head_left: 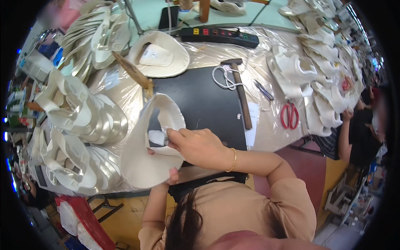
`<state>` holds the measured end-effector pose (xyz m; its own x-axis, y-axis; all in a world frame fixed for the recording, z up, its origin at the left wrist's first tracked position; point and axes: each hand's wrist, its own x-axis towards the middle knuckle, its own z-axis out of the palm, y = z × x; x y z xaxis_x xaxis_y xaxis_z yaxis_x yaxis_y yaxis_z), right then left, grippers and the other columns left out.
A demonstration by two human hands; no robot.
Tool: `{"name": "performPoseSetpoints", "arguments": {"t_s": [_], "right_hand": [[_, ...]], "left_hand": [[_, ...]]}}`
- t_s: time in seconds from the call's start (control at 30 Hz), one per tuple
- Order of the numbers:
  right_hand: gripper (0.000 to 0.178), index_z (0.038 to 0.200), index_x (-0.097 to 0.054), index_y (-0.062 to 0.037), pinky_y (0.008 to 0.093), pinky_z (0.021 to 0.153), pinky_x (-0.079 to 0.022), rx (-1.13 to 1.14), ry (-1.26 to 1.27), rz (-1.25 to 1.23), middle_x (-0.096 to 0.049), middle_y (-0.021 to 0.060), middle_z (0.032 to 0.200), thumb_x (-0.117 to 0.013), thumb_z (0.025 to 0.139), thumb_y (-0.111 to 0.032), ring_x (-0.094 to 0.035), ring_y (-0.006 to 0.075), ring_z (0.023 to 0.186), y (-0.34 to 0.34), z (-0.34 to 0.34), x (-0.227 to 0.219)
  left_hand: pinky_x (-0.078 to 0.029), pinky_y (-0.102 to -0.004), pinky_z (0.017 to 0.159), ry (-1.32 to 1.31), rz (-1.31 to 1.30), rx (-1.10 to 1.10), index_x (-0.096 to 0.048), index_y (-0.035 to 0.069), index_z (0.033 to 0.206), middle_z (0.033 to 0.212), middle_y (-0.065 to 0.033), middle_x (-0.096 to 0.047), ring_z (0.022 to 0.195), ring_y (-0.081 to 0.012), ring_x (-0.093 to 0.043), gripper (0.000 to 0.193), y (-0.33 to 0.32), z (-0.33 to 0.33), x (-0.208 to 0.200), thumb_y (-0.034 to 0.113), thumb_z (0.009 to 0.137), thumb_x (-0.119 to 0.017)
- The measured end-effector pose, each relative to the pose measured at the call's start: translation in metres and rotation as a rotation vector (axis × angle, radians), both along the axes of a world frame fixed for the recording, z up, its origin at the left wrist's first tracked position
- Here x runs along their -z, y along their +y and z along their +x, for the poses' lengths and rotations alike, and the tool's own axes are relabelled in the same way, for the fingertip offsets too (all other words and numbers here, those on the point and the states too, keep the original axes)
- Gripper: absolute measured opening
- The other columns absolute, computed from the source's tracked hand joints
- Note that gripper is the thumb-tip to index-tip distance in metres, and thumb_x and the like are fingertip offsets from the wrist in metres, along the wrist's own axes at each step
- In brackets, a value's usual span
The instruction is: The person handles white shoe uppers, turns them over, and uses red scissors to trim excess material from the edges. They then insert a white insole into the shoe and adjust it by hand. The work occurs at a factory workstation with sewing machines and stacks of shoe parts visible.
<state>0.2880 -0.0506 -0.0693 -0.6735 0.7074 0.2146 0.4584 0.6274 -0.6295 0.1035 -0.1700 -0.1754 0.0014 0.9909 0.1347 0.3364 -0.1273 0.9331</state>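
Right hand (200, 146) pinches a small pale tab at the inner edge of a cream curved leather shoe upper (150, 146). Left hand (171, 175) grips the piece's lower rim at 6 o'clock, thumb showing, fingers hidden beneath. The step appears to be seating the tab; next calls for firm pressing. The upper sits over the black work mat (208, 104), long axis from 12 to 6, open side toward 3 o'clock. Wooden-handled hammer (241, 96) lies at 1 o'clock.
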Motion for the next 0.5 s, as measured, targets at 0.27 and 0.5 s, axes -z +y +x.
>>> {"name": "performPoseSetpoints", "arguments": {"t_s": [0.27,0.5], "right_hand": [[0.022,0.101,-0.05,-0.0094,0.0464,0.052,-0.05,0.162,0.013,-0.107,-0.062,0.0133,0.08,-0.057,0.091,-0.028,-0.064,0.0347,0.064,0.01,0.02,0.007],[0.024,0.1,-0.058,-0.0087,0.0352,0.071,-0.05,0.507,-0.189,0.007,-0.058,0.0081,0.089,-0.068,0.079,-0.015,-0.06,0.0262,0.091,0.015,0.068,0.029]], "left_hand": [[-0.027,-0.0429,0.109,-0.155,0.416,-0.389,-0.031,-0.008,0.136,0.131,-0.0197,-0.041,0.122,-0.0315,-0.038,0.075,0.035,0.013,-0.017,0.033,0.075,-0.052],[-0.037,-0.0374,0.097,-0.869,0.072,-0.242,-0.046,-0.008,0.123,0.112,-0.0143,-0.053,0.103,-0.0211,-0.049,0.058,0.062,0.006,-0.083,0.035,0.084,-0.046]]}}
